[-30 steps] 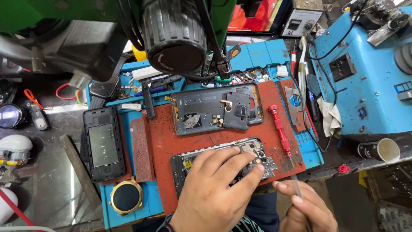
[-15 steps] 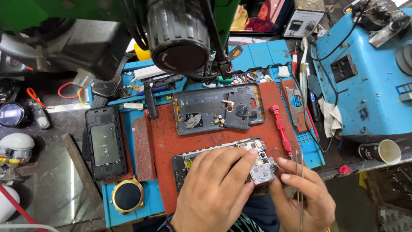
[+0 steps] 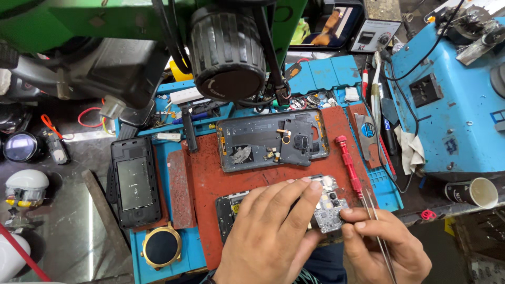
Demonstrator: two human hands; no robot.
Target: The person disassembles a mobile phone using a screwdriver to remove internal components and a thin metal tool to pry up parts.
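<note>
My left hand (image 3: 271, 231) lies flat over an opened phone (image 3: 229, 208) on the red mat (image 3: 210, 179), pressing it down with the fingers spread toward its right end. My right hand (image 3: 384, 242) pinches a small silver circuit board (image 3: 330, 210) at that end with thumb and forefinger. Thin metal tweezers (image 3: 376, 226) are also held in that hand, pointing away from me. A second phone frame (image 3: 271, 139) with exposed parts lies farther back on the mat.
A red screwdriver (image 3: 349, 165) lies right of the mat. A black phone (image 3: 134, 184) and a round gold-rimmed watch (image 3: 160, 246) sit at the left. The microscope head (image 3: 226, 50) hangs above. A blue machine (image 3: 452, 105) and a paper cup (image 3: 476, 192) stand right.
My right hand has come up from the lower edge to the phone's right end and taken hold of the small circuit board. The left hand has stayed on the phone.
</note>
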